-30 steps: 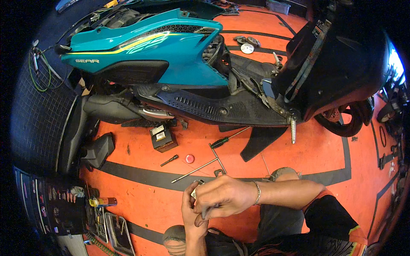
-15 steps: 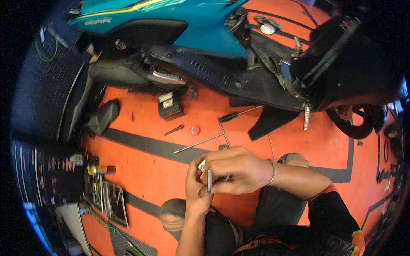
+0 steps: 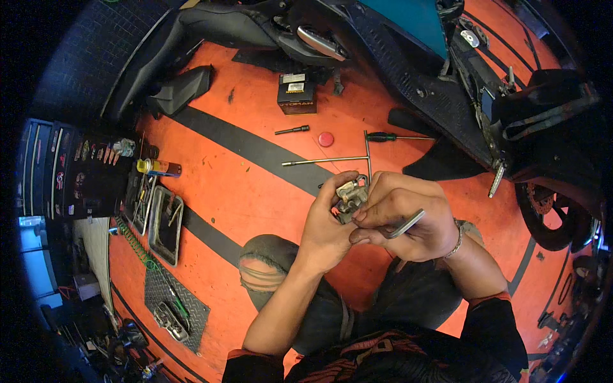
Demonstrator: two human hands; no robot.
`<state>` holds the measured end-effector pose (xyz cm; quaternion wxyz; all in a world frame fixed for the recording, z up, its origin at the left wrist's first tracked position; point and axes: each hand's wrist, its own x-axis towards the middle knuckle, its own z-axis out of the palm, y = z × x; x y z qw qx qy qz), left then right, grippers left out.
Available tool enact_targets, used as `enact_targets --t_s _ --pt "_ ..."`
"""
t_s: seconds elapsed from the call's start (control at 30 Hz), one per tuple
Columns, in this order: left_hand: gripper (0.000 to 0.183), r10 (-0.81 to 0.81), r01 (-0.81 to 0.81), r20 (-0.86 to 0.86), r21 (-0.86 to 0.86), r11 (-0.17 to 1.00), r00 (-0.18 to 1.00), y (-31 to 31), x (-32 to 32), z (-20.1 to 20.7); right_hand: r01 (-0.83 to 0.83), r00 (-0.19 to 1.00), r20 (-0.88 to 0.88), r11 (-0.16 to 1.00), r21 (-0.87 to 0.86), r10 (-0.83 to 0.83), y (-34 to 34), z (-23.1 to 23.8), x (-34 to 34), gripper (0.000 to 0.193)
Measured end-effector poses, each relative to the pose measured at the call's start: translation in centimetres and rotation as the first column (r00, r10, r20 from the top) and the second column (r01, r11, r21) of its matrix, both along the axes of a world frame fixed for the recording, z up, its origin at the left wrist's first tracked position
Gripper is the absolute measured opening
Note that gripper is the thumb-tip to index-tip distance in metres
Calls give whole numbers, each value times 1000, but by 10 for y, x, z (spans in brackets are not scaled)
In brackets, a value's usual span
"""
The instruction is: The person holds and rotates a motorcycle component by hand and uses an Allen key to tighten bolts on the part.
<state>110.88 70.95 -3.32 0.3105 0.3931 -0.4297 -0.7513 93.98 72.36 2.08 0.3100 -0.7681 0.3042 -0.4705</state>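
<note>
Over my lap, my left hand (image 3: 329, 226) is closed around a small cast-metal mechanical part (image 3: 350, 196) with a pale, grimy surface and a loop at its top. My right hand (image 3: 415, 217) pinches a grey metal bar that looks like a hex key (image 3: 408, 223). One end of it sticks out past the fingers; its other end is hidden near the metal part. On the floor just beyond my hands lie a T-handle wrench (image 3: 325, 161), a green-handled screwdriver (image 3: 383, 136), a round red cap (image 3: 326, 139) and a dark socket extension (image 3: 292, 130).
A scooter (image 3: 396, 57) stands across the far side, with a black box (image 3: 297, 96) near it. To my left are a metal tray (image 3: 177, 246), a spray can (image 3: 159, 167), a tool cabinet (image 3: 76, 169) and a treaded plate (image 3: 191, 300) on the orange floor.
My view has swung, so the scene sits differently. Both hands have shifted rightward and turned; the metal part now shows between them, and the bar has gone from upright to slanting.
</note>
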Motion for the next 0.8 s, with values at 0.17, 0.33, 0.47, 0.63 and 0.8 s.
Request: enact_targets --t_s 0.17,0.33,0.47,0.63,0.8 --pt "66 2 -1 2 -98 995 1000 -2 2 -16 109 988 100 990 89 -118 3 1 8 60" --pt "65 69 -63 41 -140 988 997 -2 -4 3 141 978 -113 953 -268 -177 -1 -14 6 62" --pt "69 105 -109 -29 -176 978 994 -2 0 -7 67 997 -30 982 -179 -73 5 -15 18 65" --pt "68 18 -16 26 -109 994 999 -2 5 -2 0 989 146 1000 18 -3 1 -10 14 71" --pt "64 27 -29 -40 -41 999 999 1 4 -7 -64 998 11 997 31 64 12 0 14 38"
